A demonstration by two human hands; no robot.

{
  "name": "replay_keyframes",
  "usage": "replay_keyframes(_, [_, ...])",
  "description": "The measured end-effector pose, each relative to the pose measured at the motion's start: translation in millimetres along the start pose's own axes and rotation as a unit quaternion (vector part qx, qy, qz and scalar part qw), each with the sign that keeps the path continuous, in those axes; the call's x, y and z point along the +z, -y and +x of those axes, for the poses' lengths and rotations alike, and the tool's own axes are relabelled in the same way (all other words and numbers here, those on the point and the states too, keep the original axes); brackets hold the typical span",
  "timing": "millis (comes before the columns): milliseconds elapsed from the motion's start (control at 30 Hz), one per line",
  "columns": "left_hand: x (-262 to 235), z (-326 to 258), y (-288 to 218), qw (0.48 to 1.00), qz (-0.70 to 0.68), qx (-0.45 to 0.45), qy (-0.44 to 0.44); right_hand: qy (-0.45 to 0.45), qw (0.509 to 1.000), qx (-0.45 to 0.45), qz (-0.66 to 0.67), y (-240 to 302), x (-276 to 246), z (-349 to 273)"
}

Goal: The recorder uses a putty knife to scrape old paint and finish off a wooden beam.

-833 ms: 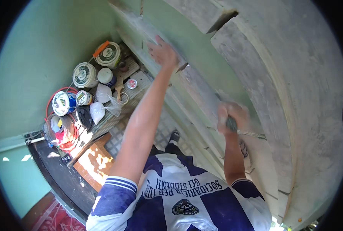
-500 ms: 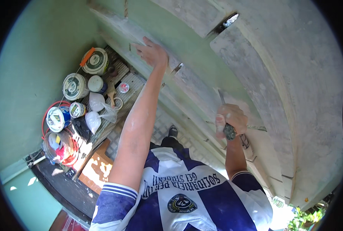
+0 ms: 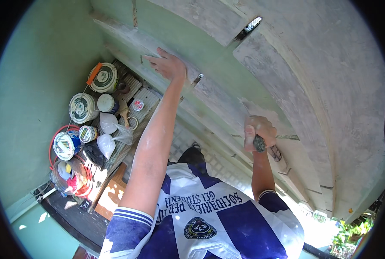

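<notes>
While the left hand (image 3: 168, 65) presses flat, fingers spread, on the pale green plastered wall (image 3: 210, 56), right hand (image 3: 258, 131) fist-clamped round a dark-handled scraping tool (image 3: 261, 144), handle poking below the curled fingers, against grey plaster.

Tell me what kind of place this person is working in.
Probably a home repair or painting site, partly outdoors. The right hand grips a scraping tool against a whitish, plastered wall, the left hand braces on it, and paint cans sit clustered below.
</notes>
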State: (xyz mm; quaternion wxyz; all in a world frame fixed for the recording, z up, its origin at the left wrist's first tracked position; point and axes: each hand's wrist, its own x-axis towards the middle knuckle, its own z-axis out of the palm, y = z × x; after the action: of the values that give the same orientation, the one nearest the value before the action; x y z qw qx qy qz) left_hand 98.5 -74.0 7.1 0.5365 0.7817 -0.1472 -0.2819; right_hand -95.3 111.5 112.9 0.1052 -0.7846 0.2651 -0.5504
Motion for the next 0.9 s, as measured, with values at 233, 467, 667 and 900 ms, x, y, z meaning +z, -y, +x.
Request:
replay_keyframes(233, [-1, 0, 0, 1.000, -0.012, 0.005, 0.004, 0.005, 1.000, 0.013, 0.008, -6, -2, -6])
replay_keyframes(467, [-5, -4, -3, 1.000, -0.010, -0.001, 0.019, -0.013, 0.998, 0.041, -0.038, -3, -7, -14])
replay_keyframes(667, [-5, -1, -2, 1.000, -0.007, -0.010, 0.019, -0.032, 0.999, 0.035, 0.010, -1, -7, -12])
replay_keyframes(900, [-2, 2, 1, 1.000, -0.013, 0.013, 0.004, 0.005, 0.999, 0.040, -0.003, 2, -13, -10])
